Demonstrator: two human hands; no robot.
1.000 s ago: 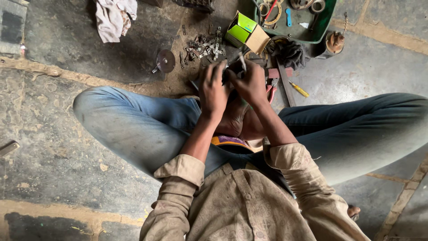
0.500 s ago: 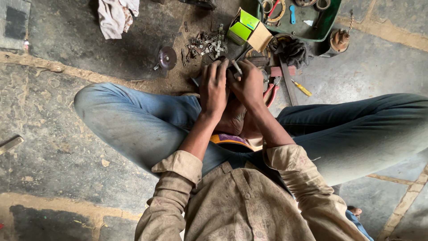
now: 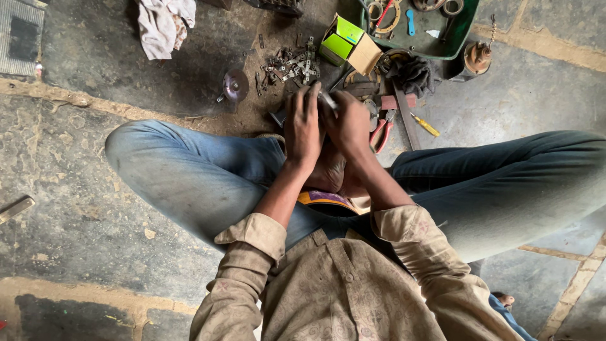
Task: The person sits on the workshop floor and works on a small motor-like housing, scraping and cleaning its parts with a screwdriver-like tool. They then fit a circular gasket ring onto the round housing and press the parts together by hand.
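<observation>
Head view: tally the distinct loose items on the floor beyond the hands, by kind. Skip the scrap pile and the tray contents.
Cloth rag: 1
Green and tan carton: 1
Red-handled pliers: 1
Yellow-handled screwdriver: 1
Round disc: 1
Dark glove or rag: 1
Total: 6

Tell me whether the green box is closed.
No, the green box lies on the floor with its cardboard flap folded open beside the green tray.

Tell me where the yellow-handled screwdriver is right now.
In the head view, the yellow-handled screwdriver lies on the floor to the right of the right hand, just past the red-handled pliers and below the dark rag.
</observation>
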